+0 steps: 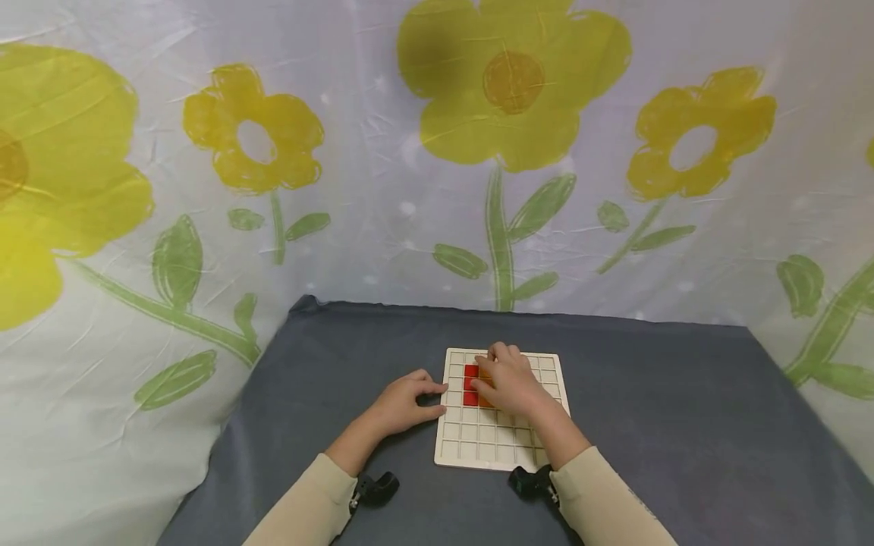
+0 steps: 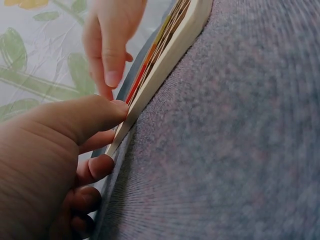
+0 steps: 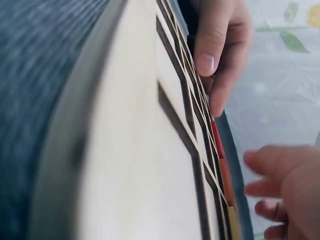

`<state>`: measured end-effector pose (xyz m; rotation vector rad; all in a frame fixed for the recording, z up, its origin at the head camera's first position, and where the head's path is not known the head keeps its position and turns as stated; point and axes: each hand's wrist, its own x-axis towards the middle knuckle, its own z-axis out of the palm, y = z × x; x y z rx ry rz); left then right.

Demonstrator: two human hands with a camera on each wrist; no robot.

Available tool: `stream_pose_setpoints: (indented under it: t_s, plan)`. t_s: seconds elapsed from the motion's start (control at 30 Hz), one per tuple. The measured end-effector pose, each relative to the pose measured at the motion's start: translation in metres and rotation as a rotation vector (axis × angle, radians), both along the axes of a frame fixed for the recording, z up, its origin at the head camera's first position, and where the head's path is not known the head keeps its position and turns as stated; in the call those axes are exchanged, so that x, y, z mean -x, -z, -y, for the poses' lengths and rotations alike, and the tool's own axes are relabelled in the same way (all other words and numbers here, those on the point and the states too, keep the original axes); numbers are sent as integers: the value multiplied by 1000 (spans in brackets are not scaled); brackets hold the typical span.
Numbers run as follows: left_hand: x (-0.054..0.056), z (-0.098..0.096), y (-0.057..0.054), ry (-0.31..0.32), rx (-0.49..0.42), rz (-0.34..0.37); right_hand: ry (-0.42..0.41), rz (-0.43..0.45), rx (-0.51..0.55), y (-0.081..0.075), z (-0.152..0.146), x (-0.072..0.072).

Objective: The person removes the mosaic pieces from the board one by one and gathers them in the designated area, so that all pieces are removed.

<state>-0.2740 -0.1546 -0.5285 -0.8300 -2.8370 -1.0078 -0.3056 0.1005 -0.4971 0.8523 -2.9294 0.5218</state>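
Note:
A pale wooden grid board (image 1: 471, 434) lies on the dark cloth. Red squares (image 1: 470, 398) form a column in its upper left part, with orange squares (image 1: 485, 400) right beside them. A yellow piece (image 3: 233, 222) shows past the orange in the right wrist view. My left hand (image 1: 403, 403) touches the board's left edge with thumb and fingertips. Above the coloured squares is my right hand (image 1: 514, 384), thumb and fingers spread and bent downward. Nothing shows between its fingers in the right wrist view; it covers part of the orange and whatever lies beneath the palm.
Dark grey cloth (image 1: 328, 364) covers the table around the board. Behind and at the sides hangs a pale curtain (image 1: 382, 227) printed with yellow flowers. Black wrist devices (image 1: 378, 490) sit under both cream sleeves (image 1: 310, 497).

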Motion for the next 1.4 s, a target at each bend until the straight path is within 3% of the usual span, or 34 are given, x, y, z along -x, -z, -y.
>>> stream_pose_setpoints:
  t_s: [0.2,0.4,0.63,1.03,1.17,1.4]
  plan:
    - [1,-1,2,0,4,1,35,1,-33,9,-2,2]
    - [2,0,5,-3,9,-33,23,-17,18,12,-2,5]
    - [2,2,4,-9,35,-17,11,-24,137,13,2,5]
    - [1,0,3,3,62,-41,72,-167,226,21,8,8]
    - [0,1,3,0,66,-38,88,-128,229,18,8,8]
    - [1,1,3,-8,89,-23,135,95,381,4,2,6]
